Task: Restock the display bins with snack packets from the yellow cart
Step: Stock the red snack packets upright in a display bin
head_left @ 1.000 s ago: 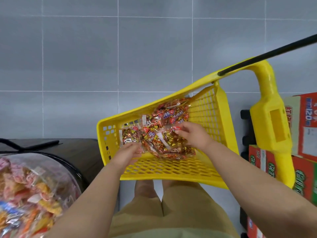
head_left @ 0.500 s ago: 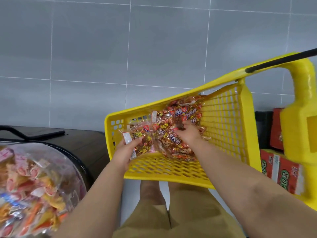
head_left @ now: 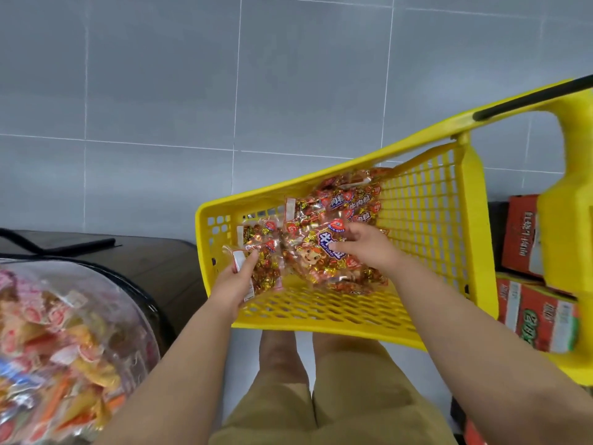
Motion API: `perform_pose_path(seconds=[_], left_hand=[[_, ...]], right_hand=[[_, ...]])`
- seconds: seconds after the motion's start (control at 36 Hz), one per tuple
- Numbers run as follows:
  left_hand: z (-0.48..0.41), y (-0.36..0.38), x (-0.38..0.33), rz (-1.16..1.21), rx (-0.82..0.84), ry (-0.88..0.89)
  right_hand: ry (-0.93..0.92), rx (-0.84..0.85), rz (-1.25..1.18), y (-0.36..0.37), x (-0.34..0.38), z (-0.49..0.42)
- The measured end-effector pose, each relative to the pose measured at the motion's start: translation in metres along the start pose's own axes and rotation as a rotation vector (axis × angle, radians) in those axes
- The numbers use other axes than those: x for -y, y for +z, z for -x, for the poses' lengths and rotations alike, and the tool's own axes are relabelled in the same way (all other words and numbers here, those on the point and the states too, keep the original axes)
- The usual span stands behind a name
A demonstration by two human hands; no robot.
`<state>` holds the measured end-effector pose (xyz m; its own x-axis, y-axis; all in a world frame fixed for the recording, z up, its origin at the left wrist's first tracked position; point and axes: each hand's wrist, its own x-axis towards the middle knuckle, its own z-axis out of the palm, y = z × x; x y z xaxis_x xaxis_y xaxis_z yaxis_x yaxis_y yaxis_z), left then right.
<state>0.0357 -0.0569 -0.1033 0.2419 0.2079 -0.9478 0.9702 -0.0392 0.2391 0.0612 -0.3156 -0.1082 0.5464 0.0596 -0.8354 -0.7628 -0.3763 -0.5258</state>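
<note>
1. Cart [head_left: 321, 322]: the yellow basket stands right of centre and is tilted towards you. The snack packets lie against its far-left wall, none of them lifted clear of it yet.
2. Left hand [head_left: 236, 279]: a second ago it rested at the near edge of the heap. Now it pinches the small packet [head_left: 261, 263] at its left end, with the thumb on top beside the white label and the fingers underneath.
3. Right hand [head_left: 369, 248]: it has moved from the right side of the heap onto the large packet [head_left: 316, 256]. Its fingers are curled over the printed face and grip it.
4. Bin [head_left: 146, 298]: the clear display bin sits near left, well apart from the cart, and is already heaped with mixed snacks. It fills more of the view than before because your head has turned left towards it.
5. Cartons [head_left: 539, 316]: red boxes are stacked on the right, behind the cart's handle post.
6. Reading: both hands have gone from sorting to holding, so the pick-up looks nearly complete. What probably remains is to lift both packets over the cart's left wall and carry them across to the bin.
</note>
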Motion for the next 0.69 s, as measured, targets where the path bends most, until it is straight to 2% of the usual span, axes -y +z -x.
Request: perform_pose_path(seconds=[0.11,0.19,0.28,0.36,0.42,0.5,0.53,0.69], left_hand=[[0.004,0.007,-0.006,-0.108,0.140,0.072],[0.011,0.008,-0.010,-0.041,0.298,0.122],[0.012,0.002,-0.015,0.140,0.279,0.155],[0.010,-0.007,-0.018,0.215,0.258,0.201],[0.009,-0.011,-0.018,0.216,0.237,0.191],[0.007,-0.018,-0.014,0.200,0.175,0.169],[0.007,-0.020,-0.012,0.203,0.158,0.165],[0.002,-0.032,-0.001,0.257,0.124,0.156]], right_hand=[[-0.012,0.171,-0.032,0.013,0.021,0.002],[-0.042,0.209,-0.044,0.034,0.034,-0.007],[-0.081,0.237,-0.061,0.049,0.045,-0.015],[-0.087,0.254,-0.047,0.055,0.050,-0.026],[-0.076,0.131,-0.063,0.052,0.043,-0.042],[0.060,-0.290,-0.071,0.044,0.024,-0.066],[0.112,-0.373,-0.067,0.043,0.019,-0.073],[0.167,-0.388,-0.005,0.058,0.000,-0.097]])
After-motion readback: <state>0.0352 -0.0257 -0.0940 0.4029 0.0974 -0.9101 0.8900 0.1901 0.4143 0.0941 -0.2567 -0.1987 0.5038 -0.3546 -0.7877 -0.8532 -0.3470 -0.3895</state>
